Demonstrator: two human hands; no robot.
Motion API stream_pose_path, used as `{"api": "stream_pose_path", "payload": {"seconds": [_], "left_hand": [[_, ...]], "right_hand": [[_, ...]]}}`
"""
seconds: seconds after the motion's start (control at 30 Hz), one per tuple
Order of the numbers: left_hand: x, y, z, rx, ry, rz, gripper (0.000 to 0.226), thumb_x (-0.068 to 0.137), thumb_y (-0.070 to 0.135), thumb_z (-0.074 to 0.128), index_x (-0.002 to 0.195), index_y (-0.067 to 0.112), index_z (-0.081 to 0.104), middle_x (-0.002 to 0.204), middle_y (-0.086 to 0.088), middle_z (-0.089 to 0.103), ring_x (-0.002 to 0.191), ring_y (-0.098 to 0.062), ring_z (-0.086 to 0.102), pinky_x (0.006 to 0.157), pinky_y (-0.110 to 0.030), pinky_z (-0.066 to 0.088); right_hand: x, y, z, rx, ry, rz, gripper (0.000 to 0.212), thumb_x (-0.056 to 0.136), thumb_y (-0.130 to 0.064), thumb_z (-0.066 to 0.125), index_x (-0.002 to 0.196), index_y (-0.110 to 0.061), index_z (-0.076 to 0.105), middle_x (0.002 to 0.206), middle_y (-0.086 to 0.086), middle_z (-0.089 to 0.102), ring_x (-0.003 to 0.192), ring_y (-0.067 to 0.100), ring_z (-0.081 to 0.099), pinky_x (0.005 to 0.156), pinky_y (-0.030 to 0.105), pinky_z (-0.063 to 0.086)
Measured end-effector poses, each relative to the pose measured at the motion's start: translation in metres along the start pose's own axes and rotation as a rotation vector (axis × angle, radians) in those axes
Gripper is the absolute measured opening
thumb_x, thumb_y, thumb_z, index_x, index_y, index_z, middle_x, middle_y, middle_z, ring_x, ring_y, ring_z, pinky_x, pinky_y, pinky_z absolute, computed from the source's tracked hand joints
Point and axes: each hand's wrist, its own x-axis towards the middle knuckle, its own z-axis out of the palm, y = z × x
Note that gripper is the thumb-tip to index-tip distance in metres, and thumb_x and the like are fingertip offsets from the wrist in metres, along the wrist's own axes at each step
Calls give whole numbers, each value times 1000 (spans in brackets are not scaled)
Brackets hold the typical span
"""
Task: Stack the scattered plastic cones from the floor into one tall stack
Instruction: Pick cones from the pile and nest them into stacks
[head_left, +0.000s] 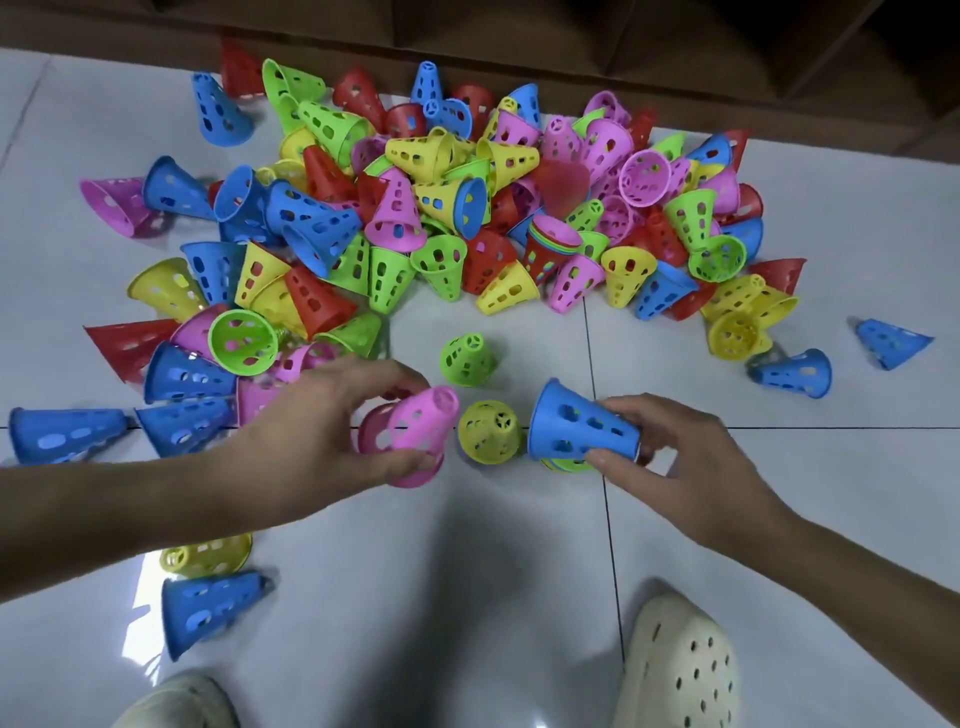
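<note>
On the white tiled floor (467, 571) sprawls a heap of perforated plastic cones (415, 208). Early collecting, I judge: the left hand (332, 415) grips a pink perforated cone (421, 421), the right hand (670, 447) a blue one (576, 426) capping a short stack; nesting pink onto blue needs aligned axes.

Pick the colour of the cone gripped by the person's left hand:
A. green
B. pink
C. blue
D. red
B: the left hand curls round a pink cone just above the floor, while the blue cone is in the right hand.
</note>
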Motion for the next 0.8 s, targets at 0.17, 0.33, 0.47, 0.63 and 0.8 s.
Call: {"api": "stream_pose_path", "payload": {"seconds": [0.17,0.33,0.47,0.63,0.8], "left_hand": [[24,19,18,-18,-59,2,47,76,51,77,116,36,59,108,18,65,100,-1,58,81,-15,46],[42,23,40,-2,-62,52,47,80,32,83,121,27,62,112,14,65,100,-2,59,84,-14,45],[53,12,65,3,-66,29,46,81,32,82,122,27,62,114,13,65,101,-5,60,85,-15,46],[54,-3,85,43,-107,-1,44,82,36,79,121,27,63,112,10,67,98,-11,63,85,-30,53],[54,-13,78,108,-120,-37,47,82,38,79,124,24,63,121,7,67,108,-15,64,91,-29,51]], "right_hand": [[-5,22,-22,-157,112,-80,36,75,-16,86,106,-25,69,83,-5,63,71,12,55,65,13,44],[5,36,-22,-197,138,-36,34,74,-15,86,102,-23,69,82,-3,62,71,15,59,65,13,45],[15,38,-15,-188,99,-12,29,75,-20,83,99,-26,68,80,-3,59,73,16,57,68,25,48],[21,40,-8,-201,61,-2,29,76,-24,83,101,-26,68,80,-3,58,75,16,56,71,35,52],[22,41,-4,-202,50,2,31,76,-27,83,102,-26,67,80,-5,56,75,15,55,70,35,52]]}}
